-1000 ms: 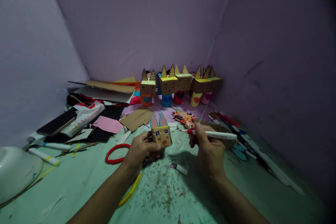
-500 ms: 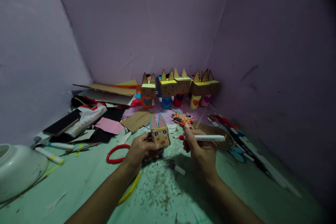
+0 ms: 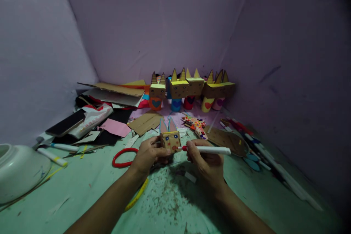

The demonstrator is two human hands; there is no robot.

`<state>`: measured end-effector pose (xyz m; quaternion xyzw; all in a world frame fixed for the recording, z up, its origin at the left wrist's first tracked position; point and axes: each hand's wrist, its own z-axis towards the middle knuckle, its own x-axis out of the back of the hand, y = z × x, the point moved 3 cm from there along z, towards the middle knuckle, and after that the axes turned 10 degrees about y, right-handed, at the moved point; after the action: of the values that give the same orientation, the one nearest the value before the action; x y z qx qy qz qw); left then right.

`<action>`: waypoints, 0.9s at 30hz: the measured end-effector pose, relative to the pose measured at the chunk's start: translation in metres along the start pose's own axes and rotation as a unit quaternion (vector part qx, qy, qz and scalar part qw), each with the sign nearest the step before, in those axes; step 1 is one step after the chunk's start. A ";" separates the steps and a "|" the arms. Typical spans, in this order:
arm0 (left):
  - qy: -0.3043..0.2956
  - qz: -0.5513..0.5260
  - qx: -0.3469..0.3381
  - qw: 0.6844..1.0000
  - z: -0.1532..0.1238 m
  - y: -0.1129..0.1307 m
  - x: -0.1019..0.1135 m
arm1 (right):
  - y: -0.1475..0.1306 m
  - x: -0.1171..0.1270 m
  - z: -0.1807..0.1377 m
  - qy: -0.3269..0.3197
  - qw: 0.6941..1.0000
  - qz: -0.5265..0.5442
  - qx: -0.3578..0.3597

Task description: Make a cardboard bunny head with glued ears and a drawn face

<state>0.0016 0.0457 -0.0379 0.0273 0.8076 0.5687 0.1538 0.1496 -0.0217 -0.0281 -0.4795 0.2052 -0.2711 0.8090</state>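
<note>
My left hand (image 3: 150, 154) grips a small cardboard box head (image 3: 170, 141) by its left side. Two blue-edged pink ears stand up from it, and eyes, cheeks and a red mouth are drawn on its front. In my right hand (image 3: 207, 162) is a red marker (image 3: 212, 150) with a white barrel, pointing left. Its tip is at the right side of the drawn face, touching it or very close. Below the hands a white marker cap (image 3: 190, 177) lies on the table. Red-handled scissors (image 3: 124, 157) lie by my left wrist, their blades hidden.
Several cardboard figures with pointed ears, such as an orange one (image 3: 155, 104), stand along the back wall. Cardboard sheets (image 3: 117, 95) and pink paper (image 3: 116, 127) are piled at left, near a white pot (image 3: 22, 172). Markers and a long white stick (image 3: 287, 182) lie at right.
My right hand has brought the red marker left and slightly down, so its tip has reached the box face. The left hand keeps its hold on the box head.
</note>
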 end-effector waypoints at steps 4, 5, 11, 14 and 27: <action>0.001 0.001 -0.003 1.000 0.000 0.000 -0.001 | 0.001 0.000 -0.002 -0.001 1.000 -0.005 0.007; 0.002 0.002 -0.004 1.000 0.001 0.000 -0.001 | 0.001 -0.001 -0.002 -0.003 1.000 -0.010 0.014; 0.013 0.017 0.002 1.000 0.000 0.001 -0.001 | -0.002 -0.003 -0.004 -0.048 0.991 -0.059 0.107; 0.017 0.014 0.001 1.000 0.000 0.001 0.000 | -0.002 -0.001 -0.005 -0.043 0.988 -0.072 0.127; 0.014 0.013 -0.001 1.000 0.001 0.000 -0.001 | -0.004 0.000 -0.005 -0.028 0.980 -0.096 0.174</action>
<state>0.0032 0.0461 -0.0379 0.0296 0.8084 0.5721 0.1350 0.1459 -0.0269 -0.0266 -0.3560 0.0846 -0.3658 0.8557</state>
